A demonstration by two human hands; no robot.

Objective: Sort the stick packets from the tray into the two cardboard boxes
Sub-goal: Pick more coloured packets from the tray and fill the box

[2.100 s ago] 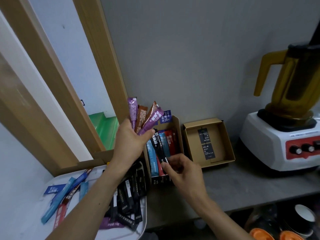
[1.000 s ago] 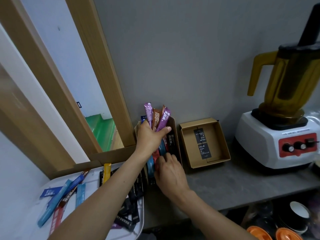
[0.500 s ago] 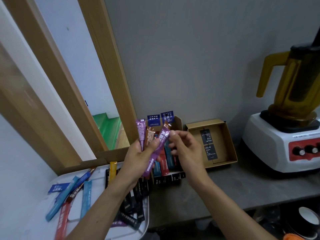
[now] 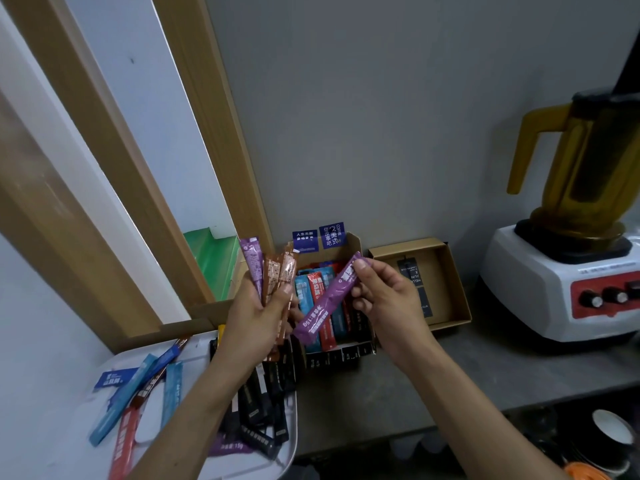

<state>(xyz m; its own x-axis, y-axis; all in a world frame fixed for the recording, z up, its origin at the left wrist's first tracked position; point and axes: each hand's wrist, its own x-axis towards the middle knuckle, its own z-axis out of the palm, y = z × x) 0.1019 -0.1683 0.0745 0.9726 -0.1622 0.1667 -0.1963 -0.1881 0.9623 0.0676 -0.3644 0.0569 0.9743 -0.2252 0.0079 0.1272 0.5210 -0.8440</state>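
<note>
The white tray (image 4: 201,348) sits at the left edge of the table (image 4: 450,368) and holds loose stick packets (image 4: 138,393), blue and red to the left, black to the right.

The left hand (image 4: 256,317) is raised above the tray's far corner, palm toward the camera. Its fingers and thumb grip the lower half of an upright bundle of packets (image 4: 273,271), one purple and two brown.

The purple stick packet (image 4: 329,303) hangs tilted over the left cardboard box (image 4: 353,244). The right hand (image 4: 384,299) pinches its upper end between thumb and fingertips, wrist bent inward.

Handling, as judged: the packet is light, thin and flexible, with a slick film skin. Hold it at the flat end seal or mid-length, and use light pressure only.

The left cardboard box is packed with blue and red packets. The right cardboard box (image 4: 446,282), just beside it, holds only dark cards.
</note>
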